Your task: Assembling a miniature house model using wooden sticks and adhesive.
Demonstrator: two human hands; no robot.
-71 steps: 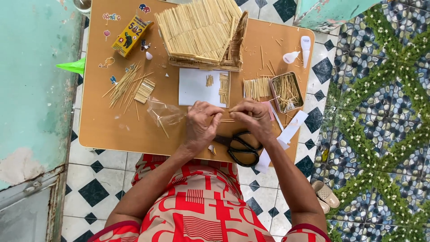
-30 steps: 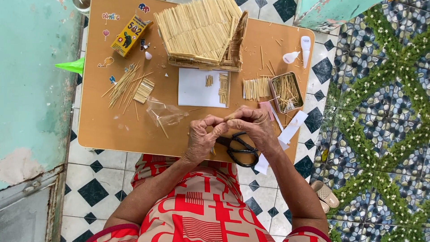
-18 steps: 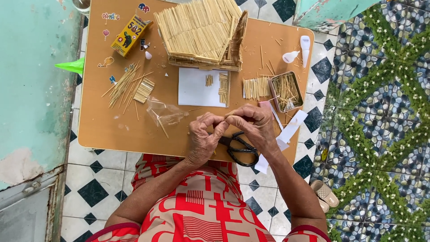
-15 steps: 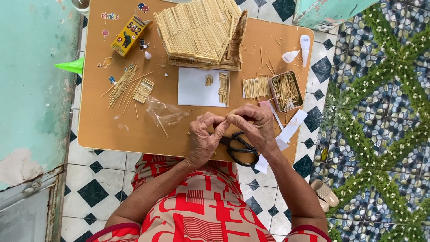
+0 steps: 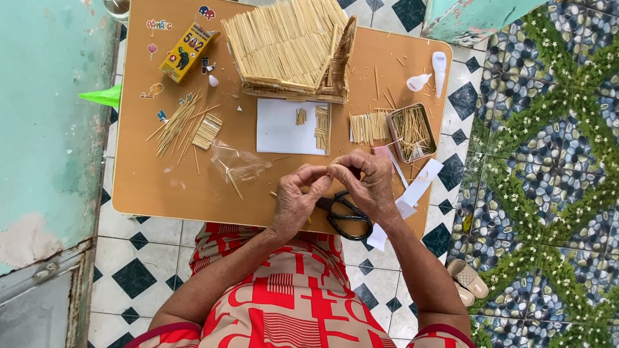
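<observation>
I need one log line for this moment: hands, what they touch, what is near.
left hand: fingertips meet right, held item hidden | right hand: same pinch | under hands: scissors | on table: stick house, tin

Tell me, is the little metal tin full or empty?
Not empty. The tin lies open beside the right hand, with thin sticks covering its bottom.

Low table with stick work, seen from above

On the table (image 5: 148,187), the stick-built model (image 5: 290,48) sits at the far edge, with the small box (image 5: 187,51) to its left and the glue bottle (image 5: 440,69) to its right. Before the model lies a paper sheet (image 5: 280,125); right of it is a stick bundle (image 5: 369,127), then a tin of sticks (image 5: 411,132). Loose sticks (image 5: 184,122) lie left. The left hand (image 5: 298,201) and right hand (image 5: 369,183) meet at the near edge, above the scissors (image 5: 345,216).
</observation>
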